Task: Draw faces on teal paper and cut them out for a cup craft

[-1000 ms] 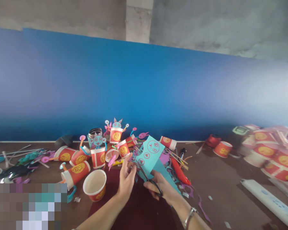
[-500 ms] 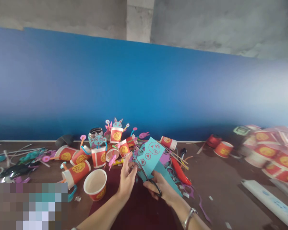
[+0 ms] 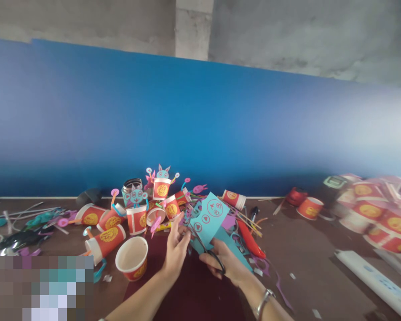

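My right hand (image 3: 222, 261) is closed around the black handle of a pair of scissors (image 3: 215, 260). The blades point up and left along the lower-left edge of a light blue paper sheet (image 3: 215, 213) with red outlines of a face and small hearts in circles. Beside the blade tips, my left hand (image 3: 177, 245) has its fingers curled together; what is pinched in them is too small to make out. The sheet's lower corner touches my right hand's fingers. More blue paper (image 3: 234, 245) lies beneath, behind the right hand.
An upright paper cup (image 3: 132, 258) stands left of my left hand. Red-and-white cups with paper figures (image 3: 137, 218) crowd behind it. A red tool handle (image 3: 250, 238), sticks and purple scraps lie right. Further right are a white power strip (image 3: 374, 281) and stacked cups (image 3: 387, 218).
Hands, scissors and sheet stay almost in place. The whole view shifts very slightly, moving the background things a little to the left.
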`<state>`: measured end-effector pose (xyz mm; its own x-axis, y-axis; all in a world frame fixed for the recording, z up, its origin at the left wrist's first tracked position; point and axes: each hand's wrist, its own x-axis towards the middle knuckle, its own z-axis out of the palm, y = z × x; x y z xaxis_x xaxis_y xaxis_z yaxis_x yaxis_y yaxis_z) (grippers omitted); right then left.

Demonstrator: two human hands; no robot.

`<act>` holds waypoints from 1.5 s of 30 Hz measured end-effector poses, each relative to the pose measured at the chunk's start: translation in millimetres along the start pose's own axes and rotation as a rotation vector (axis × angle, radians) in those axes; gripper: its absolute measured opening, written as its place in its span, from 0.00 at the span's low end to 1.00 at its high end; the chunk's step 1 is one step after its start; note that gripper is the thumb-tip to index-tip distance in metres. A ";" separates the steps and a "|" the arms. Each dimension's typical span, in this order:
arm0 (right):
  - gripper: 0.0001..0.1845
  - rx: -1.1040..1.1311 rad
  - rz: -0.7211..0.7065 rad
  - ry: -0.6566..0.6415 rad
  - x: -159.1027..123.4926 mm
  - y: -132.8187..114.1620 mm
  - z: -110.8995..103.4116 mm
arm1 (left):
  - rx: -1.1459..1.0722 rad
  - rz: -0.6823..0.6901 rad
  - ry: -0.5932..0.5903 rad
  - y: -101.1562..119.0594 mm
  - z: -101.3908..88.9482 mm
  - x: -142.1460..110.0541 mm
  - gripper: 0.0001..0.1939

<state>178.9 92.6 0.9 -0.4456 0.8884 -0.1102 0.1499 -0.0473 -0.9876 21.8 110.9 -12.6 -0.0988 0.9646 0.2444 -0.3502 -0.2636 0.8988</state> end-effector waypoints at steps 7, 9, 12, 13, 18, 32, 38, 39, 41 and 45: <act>0.21 -0.034 0.039 0.000 -2.5 -6.5 -2.6 | -0.048 -0.029 -0.028 5.8 1.5 0.6 0.31; 0.20 -0.039 0.041 -0.016 -3.2 -9.2 -3.6 | -0.047 -0.037 -0.035 5.8 1.0 0.3 0.32; 0.18 -0.042 0.041 -0.031 -4.0 -12.7 -5.1 | -0.020 -0.047 -0.045 4.8 -0.3 0.2 0.32; 0.17 -0.044 0.044 -0.033 -4.1 -13.3 -5.6 | -0.010 -0.049 -0.047 4.3 -0.7 0.2 0.32; 0.17 -0.046 0.059 -0.034 -2.3 -7.0 -6.8 | 0.001 -0.049 -0.067 3.4 -0.3 1.0 0.32; 0.17 0.010 0.070 -0.012 -0.5 -1.6 -5.2 | 0.012 -0.045 -0.057 7.6 2.1 0.7 0.32; 0.15 -0.019 0.074 -0.015 -2.4 -4.3 -5.7 | 0.002 -0.044 -0.071 5.5 1.1 0.8 0.32; 0.15 -0.025 0.071 -0.016 -2.4 -4.5 -5.6 | 0.004 -0.044 -0.072 4.9 0.8 1.0 0.32; 0.15 -0.035 0.067 -0.009 -2.4 -5.7 -5.4 | 0.007 -0.045 -0.072 4.0 0.2 1.4 0.32; 0.15 -0.053 0.077 -0.001 -3.3 -9.8 -6.3 | 0.009 -0.050 -0.074 4.0 -0.4 1.4 0.32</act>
<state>184.5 92.9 11.6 -0.4315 0.8829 -0.1853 0.2305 -0.0907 -0.9688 19.9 111.2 -8.9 -0.0123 0.9743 0.2249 -0.3443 -0.2153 0.9138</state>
